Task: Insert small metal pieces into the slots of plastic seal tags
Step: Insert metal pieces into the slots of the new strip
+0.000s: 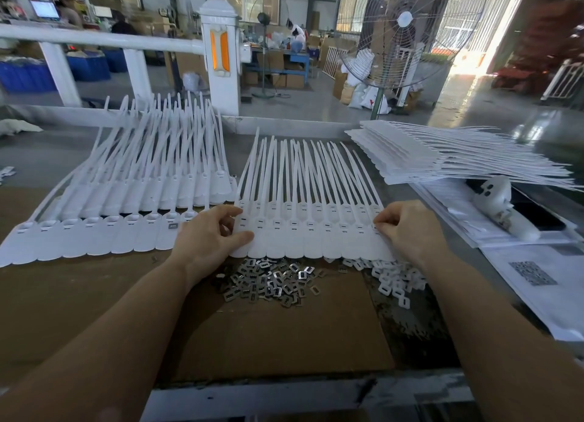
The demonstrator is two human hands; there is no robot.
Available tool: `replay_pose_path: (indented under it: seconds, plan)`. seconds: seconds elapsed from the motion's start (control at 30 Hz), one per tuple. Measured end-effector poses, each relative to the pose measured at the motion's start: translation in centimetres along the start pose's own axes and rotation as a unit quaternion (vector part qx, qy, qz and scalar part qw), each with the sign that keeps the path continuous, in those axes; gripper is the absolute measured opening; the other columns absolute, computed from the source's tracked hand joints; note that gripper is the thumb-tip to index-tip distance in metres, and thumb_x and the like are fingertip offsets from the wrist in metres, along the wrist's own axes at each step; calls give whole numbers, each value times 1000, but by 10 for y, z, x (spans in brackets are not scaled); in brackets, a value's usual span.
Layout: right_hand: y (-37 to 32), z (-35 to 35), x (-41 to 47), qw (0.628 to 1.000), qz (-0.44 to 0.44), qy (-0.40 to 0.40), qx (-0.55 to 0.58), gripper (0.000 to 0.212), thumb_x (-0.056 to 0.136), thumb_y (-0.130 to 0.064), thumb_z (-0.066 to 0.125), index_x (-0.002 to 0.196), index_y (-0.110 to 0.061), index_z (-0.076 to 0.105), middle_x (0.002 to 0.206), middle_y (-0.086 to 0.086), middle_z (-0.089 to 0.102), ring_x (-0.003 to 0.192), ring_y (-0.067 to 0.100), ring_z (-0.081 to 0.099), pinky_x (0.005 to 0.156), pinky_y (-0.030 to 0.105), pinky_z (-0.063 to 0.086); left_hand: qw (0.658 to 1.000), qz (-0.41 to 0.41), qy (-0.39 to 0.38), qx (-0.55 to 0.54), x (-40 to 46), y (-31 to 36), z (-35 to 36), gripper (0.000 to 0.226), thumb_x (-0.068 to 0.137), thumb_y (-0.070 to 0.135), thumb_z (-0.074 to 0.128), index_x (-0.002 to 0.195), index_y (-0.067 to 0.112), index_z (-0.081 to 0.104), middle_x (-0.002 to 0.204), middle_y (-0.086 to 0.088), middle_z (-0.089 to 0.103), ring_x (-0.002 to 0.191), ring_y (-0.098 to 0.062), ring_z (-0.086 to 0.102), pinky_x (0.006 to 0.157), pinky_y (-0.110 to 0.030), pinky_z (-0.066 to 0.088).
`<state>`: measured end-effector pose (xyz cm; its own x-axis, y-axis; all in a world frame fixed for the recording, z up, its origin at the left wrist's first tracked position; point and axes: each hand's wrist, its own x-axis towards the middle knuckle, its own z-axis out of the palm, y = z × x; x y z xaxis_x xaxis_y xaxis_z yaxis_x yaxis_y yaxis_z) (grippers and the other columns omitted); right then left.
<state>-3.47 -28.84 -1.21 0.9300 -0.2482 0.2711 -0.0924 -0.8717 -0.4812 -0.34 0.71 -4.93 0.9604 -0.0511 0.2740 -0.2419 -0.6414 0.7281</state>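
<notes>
No legible txt anywhere.

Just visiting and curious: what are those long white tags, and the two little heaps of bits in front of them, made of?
The tags look like matte white moulded plastic, uniform and thin with bendy tails. The left heap looks like metal: grey, shiny, glinting. The right heap looks like white plastic, dull and not glinting, though it is small in view.

White seal tags (pixel 313 232), silvery metal pieces (pixel 268 282) — brown cardboard (pixel 284 336), white clips (pixel 398 282), blue bins (pixel 25 75)
</notes>
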Motion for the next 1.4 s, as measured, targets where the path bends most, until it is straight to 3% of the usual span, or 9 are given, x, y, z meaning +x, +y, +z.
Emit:
replay_pose_path:
  seconds: [0.2, 0.37, 0.73, 1.2, 1.4]
  plan:
    - [1, 3, -9, 998, -28, 18, -55, 18, 92, -17, 55, 101, -19, 71, 103, 1, 69, 91, 22, 61, 82, 37, 51, 1000, 1, -1, 2, 0, 1, -1, 48, 78, 33, 72, 122, 20, 58, 84, 12, 54, 81, -10, 54, 74, -27, 39]
    - [10, 5, -14, 994, -60, 14, -91, 26, 95, -15, 49, 109, -20, 69, 115, -2, 63, 99, 23, 57, 83, 34, 46, 1000, 0, -3, -1, 0, 0, -1, 48, 78, 33, 72, 122, 20, 58, 84, 12, 54, 81, -11, 54, 76, -28, 40]
    - [13, 6, -17, 990, -84, 25, -109, 33, 91, -3, 48, 108, -21, 70, 110, -8, 64, 98, 19, 56, 74, 27, 39, 1000, 1, -1, -6, 0, 1, 0, 47, 78, 32, 72, 122, 21, 58, 84, 13, 53, 78, -5, 51, 74, -26, 38]
    - [13, 4, -16, 991, -83, 8, -108, 44, 86, 6, 43, 108, -20, 70, 115, -9, 62, 104, 18, 55, 86, 31, 45, 1000, -2, -5, -5, 0, 1, -1, 47, 78, 33, 72, 122, 21, 58, 84, 13, 53, 80, -8, 52, 76, -27, 40]
    - [9, 1, -13, 990, -72, -2, -118, 33, 90, -4, 47, 106, -21, 70, 112, -9, 62, 101, 19, 55, 80, 30, 43, 1000, 2, -3, -3, 0, 0, 0, 47, 79, 32, 71, 122, 21, 57, 84, 12, 53, 78, -4, 50, 74, -25, 39]
